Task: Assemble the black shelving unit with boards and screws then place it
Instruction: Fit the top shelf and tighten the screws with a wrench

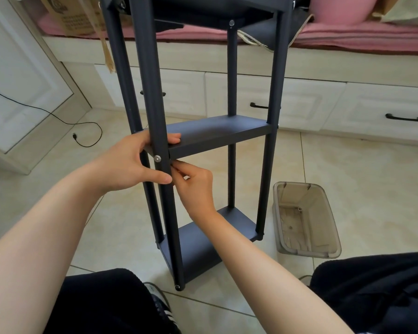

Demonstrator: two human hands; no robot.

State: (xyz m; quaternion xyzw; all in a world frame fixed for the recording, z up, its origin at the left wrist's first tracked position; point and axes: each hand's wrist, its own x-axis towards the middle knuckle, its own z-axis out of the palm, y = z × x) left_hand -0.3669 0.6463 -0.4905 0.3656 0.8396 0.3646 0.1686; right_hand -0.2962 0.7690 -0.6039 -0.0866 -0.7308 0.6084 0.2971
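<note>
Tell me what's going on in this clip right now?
A person sits on the tiled floor with a black shelving unit standing upright before them. The left hand grips the near front post at the middle board, beside a silver screw. The right hand pinches something small just under that board. A clear plastic bin lies nearby.

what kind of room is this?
Likely a bedroom or living space at home: a tiled floor, white drawers under a platform with a pink mattress, and a pink cushion on it.
</note>
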